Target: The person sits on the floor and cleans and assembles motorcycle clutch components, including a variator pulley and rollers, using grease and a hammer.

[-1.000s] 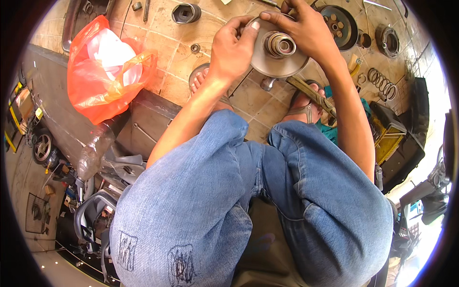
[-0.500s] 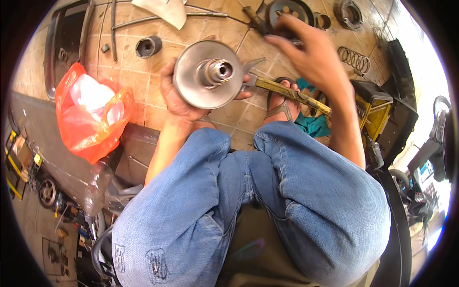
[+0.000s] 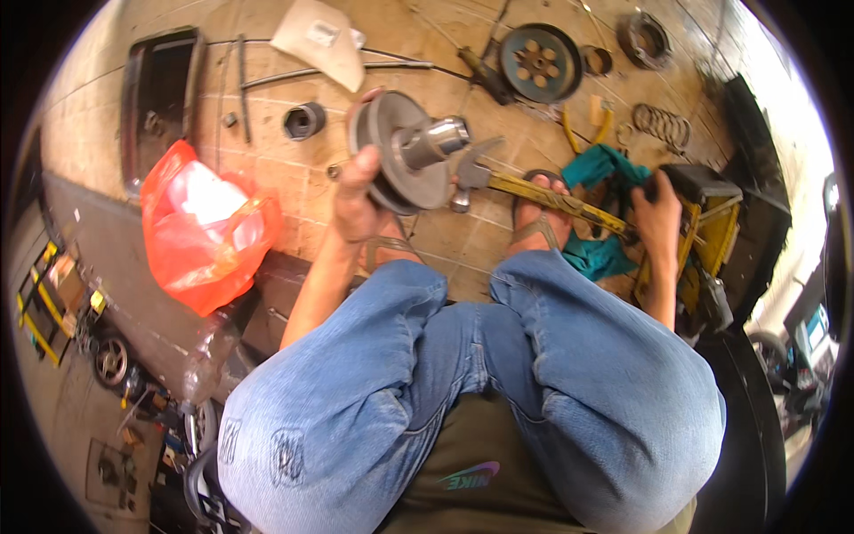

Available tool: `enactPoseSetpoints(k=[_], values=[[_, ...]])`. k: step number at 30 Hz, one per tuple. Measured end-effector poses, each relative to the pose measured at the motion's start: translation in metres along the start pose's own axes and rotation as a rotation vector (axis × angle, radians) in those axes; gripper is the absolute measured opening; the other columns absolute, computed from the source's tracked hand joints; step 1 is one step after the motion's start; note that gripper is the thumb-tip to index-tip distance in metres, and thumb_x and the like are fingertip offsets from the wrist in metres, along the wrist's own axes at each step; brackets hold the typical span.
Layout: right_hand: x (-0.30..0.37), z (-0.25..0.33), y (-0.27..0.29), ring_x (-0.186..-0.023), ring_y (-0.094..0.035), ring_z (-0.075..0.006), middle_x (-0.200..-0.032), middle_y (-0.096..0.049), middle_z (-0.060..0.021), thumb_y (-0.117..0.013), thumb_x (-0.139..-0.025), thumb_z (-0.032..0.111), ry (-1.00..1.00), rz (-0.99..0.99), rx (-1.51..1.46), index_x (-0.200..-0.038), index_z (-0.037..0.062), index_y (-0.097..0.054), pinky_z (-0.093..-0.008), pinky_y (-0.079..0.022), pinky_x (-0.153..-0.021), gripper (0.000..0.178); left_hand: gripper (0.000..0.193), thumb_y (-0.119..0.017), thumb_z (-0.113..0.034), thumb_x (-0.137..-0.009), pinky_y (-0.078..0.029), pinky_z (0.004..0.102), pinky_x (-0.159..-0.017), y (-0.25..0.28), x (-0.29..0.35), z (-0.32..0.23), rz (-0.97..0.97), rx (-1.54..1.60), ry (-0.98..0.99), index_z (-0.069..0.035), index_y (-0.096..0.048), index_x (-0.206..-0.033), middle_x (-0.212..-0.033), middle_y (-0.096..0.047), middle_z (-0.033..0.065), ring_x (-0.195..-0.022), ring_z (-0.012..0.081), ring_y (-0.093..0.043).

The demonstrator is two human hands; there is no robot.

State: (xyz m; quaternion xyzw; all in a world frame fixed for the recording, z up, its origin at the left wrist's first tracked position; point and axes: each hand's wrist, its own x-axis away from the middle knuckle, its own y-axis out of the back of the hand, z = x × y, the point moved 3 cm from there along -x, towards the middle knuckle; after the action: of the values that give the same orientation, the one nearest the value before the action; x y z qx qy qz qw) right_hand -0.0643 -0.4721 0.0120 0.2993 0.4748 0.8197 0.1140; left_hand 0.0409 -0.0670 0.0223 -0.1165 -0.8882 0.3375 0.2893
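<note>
Tilted to the right, a grey metal pulley (image 3: 405, 160) with a shiny hub sticking out of its face rests in my left hand (image 3: 356, 200). The thumb lies against the disc's near rim, and the other fingers are mostly hidden behind it. My right hand (image 3: 656, 214) is down by the edge of a teal cloth (image 3: 605, 166), with its fingers bent. Whether they grip the cloth cannot be made out. A hammer (image 3: 551, 198) with a yellow handle lies across my right foot, its head just right of the pulley and its handle end near my right hand.
An orange plastic bag (image 3: 200, 236) stands at left, below a dark tray (image 3: 160, 107). On the tiles lie a large socket (image 3: 304, 121), a metal rod (image 3: 342, 71), a round drum (image 3: 541, 62), a coil spring (image 3: 663, 127) and a ring part (image 3: 644, 40). A yellow-black box (image 3: 707, 214) is at right.
My right hand has come down from near the drum to the teal cloth. The pulley, still in my left hand, has turned from facing me to tilting right.
</note>
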Motion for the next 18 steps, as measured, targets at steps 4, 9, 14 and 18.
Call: enactPoseSetpoints(k=[4, 9, 14, 18], values=[[0.003, 0.031, -0.019, -0.099, -0.068, -0.0362, -0.103, -0.070, -0.0215, -0.073, -0.087, 0.012, 0.418, 0.046, 0.022, -0.116, 0.0037, -0.067, -0.0449, -0.052, -0.090, 0.031, 0.097, -0.070, -0.052, -0.086, -0.052, 0.0491, -0.103, -0.010, -0.002, -0.004, 0.027, -0.143, -0.059, -0.014, -0.017, -0.158, -0.136, -0.042, 0.0144, -0.126, 0.0310, -0.052], [-0.003, 0.052, 0.006, -0.090, -0.063, -0.0192, -0.092, -0.067, -0.0092, -0.069, -0.086, 0.006, 0.239, 0.229, -0.060, -0.107, 0.0010, -0.067, -0.0336, -0.050, -0.080, 0.021, 0.105, -0.069, -0.062, -0.081, -0.037, 0.0421, -0.108, -0.016, -0.004, -0.006, -0.026, -0.448, -0.167, -0.012, -0.017, -0.158, -0.133, -0.042, 0.0129, -0.124, 0.0262, -0.046], [0.006, 0.153, 0.068, -0.075, -0.060, -0.0207, -0.083, -0.065, -0.0080, -0.064, -0.070, -0.002, 0.729, 0.227, -0.513, -0.085, -0.0022, -0.065, -0.0325, -0.047, -0.068, 0.016, 0.101, -0.067, -0.061, -0.084, -0.040, 0.0409, -0.107, -0.023, -0.003, -0.019, -0.011, -0.400, -0.098, -0.012, -0.019, -0.158, -0.131, -0.044, 0.0121, -0.123, 0.0247, -0.048], [0.016, 0.231, 0.030, -0.090, -0.065, -0.0370, -0.095, -0.066, -0.0164, -0.071, -0.072, -0.004, 1.172, 0.199, -0.425, -0.104, 0.0072, -0.070, -0.0410, -0.053, -0.076, 0.034, 0.085, -0.060, -0.059, -0.092, -0.048, 0.0416, -0.104, -0.050, 0.004, -0.026, -0.048, -0.138, -0.008, -0.011, -0.029, -0.154, -0.131, -0.052, 0.0139, -0.120, 0.0250, -0.056]])
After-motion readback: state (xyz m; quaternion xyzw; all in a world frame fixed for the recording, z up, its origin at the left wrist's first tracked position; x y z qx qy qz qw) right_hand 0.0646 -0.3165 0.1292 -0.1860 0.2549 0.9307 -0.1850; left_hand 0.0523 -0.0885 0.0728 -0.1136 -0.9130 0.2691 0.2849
